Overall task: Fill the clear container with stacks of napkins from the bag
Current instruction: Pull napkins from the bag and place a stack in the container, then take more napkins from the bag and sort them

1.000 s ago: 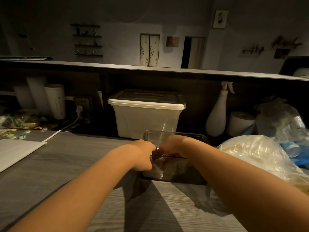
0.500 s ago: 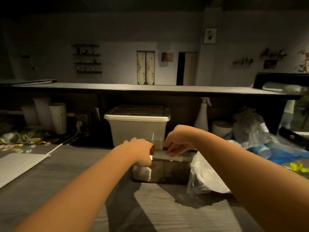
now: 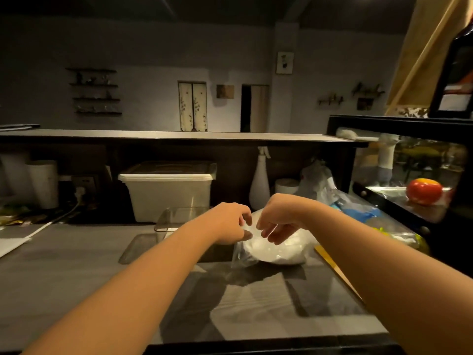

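The clear container [image 3: 176, 218] stands open on the grey counter, its right part hidden behind my left forearm. A flat clear lid [image 3: 135, 248] lies in front of it to the left. Just right of the container sits the clear plastic bag [image 3: 277, 251], bulging with white napkins. My left hand [image 3: 230, 222] and my right hand [image 3: 280, 219] meet over the bag's top. The fingertips of both pinch the loose plastic there.
A white lidded bin [image 3: 166, 190] stands behind the container, with a white spray bottle [image 3: 259, 185] and a paper roll [image 3: 286, 187] to its right. More plastic bags [image 3: 320, 183] pile at the far right, beside a glass case holding a red fruit [image 3: 423, 191]. White cups [image 3: 44, 183] stand far left.
Both hands left the container and moved right onto the bag of napkins. The lid now lies flat on the counter. My view has turned to the right.
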Tool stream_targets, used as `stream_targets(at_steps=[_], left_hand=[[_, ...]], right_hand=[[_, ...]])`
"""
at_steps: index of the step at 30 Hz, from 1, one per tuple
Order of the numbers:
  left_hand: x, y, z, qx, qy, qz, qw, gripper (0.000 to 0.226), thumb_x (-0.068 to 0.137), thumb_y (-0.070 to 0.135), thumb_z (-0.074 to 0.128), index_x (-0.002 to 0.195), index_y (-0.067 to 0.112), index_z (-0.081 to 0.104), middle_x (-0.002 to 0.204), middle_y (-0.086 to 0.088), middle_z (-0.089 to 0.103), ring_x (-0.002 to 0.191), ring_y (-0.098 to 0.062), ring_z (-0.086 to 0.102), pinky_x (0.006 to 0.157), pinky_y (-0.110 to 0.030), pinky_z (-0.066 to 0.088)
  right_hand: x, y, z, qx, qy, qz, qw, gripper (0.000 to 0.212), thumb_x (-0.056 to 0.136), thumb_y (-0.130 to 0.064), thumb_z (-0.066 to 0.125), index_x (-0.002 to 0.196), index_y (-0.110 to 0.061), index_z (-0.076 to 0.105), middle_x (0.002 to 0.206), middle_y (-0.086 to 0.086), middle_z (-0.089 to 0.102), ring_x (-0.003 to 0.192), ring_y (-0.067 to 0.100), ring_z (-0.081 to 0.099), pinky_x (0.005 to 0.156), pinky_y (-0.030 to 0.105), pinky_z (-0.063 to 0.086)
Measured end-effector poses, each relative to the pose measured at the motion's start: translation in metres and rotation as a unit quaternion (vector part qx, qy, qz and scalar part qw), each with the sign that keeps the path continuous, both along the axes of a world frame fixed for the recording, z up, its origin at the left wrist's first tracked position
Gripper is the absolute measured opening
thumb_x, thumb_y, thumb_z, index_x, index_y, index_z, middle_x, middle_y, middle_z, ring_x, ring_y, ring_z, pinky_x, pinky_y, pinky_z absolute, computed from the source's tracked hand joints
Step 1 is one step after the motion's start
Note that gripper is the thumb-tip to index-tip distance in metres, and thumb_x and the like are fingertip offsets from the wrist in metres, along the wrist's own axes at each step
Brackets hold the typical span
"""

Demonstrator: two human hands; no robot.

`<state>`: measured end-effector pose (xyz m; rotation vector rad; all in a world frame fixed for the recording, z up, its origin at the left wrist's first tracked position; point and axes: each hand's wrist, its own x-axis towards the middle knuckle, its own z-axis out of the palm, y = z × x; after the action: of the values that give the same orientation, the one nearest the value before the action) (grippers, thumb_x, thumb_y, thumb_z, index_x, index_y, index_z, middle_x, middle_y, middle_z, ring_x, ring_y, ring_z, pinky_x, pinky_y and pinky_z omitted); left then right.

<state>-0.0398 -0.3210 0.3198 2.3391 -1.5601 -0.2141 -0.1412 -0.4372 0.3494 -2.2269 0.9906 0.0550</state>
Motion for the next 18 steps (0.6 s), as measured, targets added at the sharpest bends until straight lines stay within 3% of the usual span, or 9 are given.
stream_targets(at_steps=[2,6,8,11,13,16,18], left_hand=[[-0.01,-0.007,-0.01,0.001,0.006,-0.007,1.0,0.028,0.091,0.028,0.069,0.118,0.027,0.061,0.117,0.002,0.063,0.101,-0.015,0.06,0.089,-0.029,0.051],[-0.022,-0.018,-0.032,-0.01,0.024,-0.005,1.0,0.032,0.092,0.007,0.06,0.118,0.025,0.065,0.124,0.0,0.061,0.108,-0.016,0.059,0.095,-0.029,0.051],[-0.025,-0.023,-0.044,-0.022,0.03,0.002,0.999,0.036,0.091,0.002,0.059,0.119,0.023,0.065,0.127,-0.002,0.057,0.11,-0.016,0.056,0.098,-0.029,0.05],[-0.027,-0.032,-0.064,-0.034,0.029,0.033,0.998,0.033,0.092,0.009,0.06,0.121,0.024,0.064,0.128,-0.003,0.052,0.106,-0.019,0.057,0.095,-0.03,0.051],[-0.026,-0.04,-0.077,-0.053,0.036,0.056,0.996,0.03,0.093,0.018,0.06,0.122,0.028,0.062,0.121,-0.001,0.056,0.1,-0.017,0.057,0.091,-0.032,0.053],[-0.023,-0.05,-0.086,-0.119,0.039,0.075,0.989,0.027,0.093,0.024,0.063,0.117,0.035,0.059,0.122,0.004,0.057,0.101,-0.014,0.056,0.088,-0.029,0.054],[-0.018,-0.061,-0.088,-0.158,0.039,0.072,0.984,0.045,0.09,0.021,0.067,0.13,0.036,0.052,0.136,0.007,0.047,0.118,-0.014,0.05,0.095,-0.028,0.048]], right_hand=[[-0.008,-0.006,-0.013,-0.065,0.025,0.008,0.998,0.016,0.094,-0.016,0.066,0.106,-0.005,0.069,0.09,0.006,0.074,0.084,0.02,0.073,0.072,0.033,0.063],[-0.02,-0.012,-0.043,-0.214,0.015,0.034,0.976,0.023,0.094,-0.015,0.06,0.113,-0.013,0.073,0.106,0.007,0.072,0.098,0.022,0.067,0.092,0.038,0.057],[-0.025,-0.011,-0.056,-0.239,-0.005,0.033,0.97,0.027,0.095,-0.015,0.054,0.115,-0.019,0.073,0.11,0.004,0.071,0.099,0.02,0.063,0.095,0.036,0.054],[-0.027,-0.014,-0.07,-0.251,-0.002,0.037,0.967,0.036,0.095,-0.014,0.052,0.125,-0.027,0.068,0.123,0.003,0.065,0.105,0.02,0.058,0.1,0.033,0.048],[-0.025,-0.022,-0.081,-0.309,0.004,0.043,0.95,0.043,0.095,-0.016,0.052,0.136,-0.027,0.06,0.139,0.002,0.056,0.124,0.022,0.049,0.108,0.035,0.039],[-0.02,-0.04,-0.097,-0.356,-0.083,0.027,0.93,0.051,0.095,-0.017,0.051,0.146,-0.023,0.049,0.156,-0.004,0.039,0.144,0.018,0.029,0.119,0.037,0.025],[-0.013,-0.053,-0.105,-0.372,-0.156,0.006,0.915,0.054,0.096,-0.017,0.052,0.149,-0.02,0.043,0.159,-0.002,0.034,0.148,0.017,0.025,0.121,0.034,0.024]])
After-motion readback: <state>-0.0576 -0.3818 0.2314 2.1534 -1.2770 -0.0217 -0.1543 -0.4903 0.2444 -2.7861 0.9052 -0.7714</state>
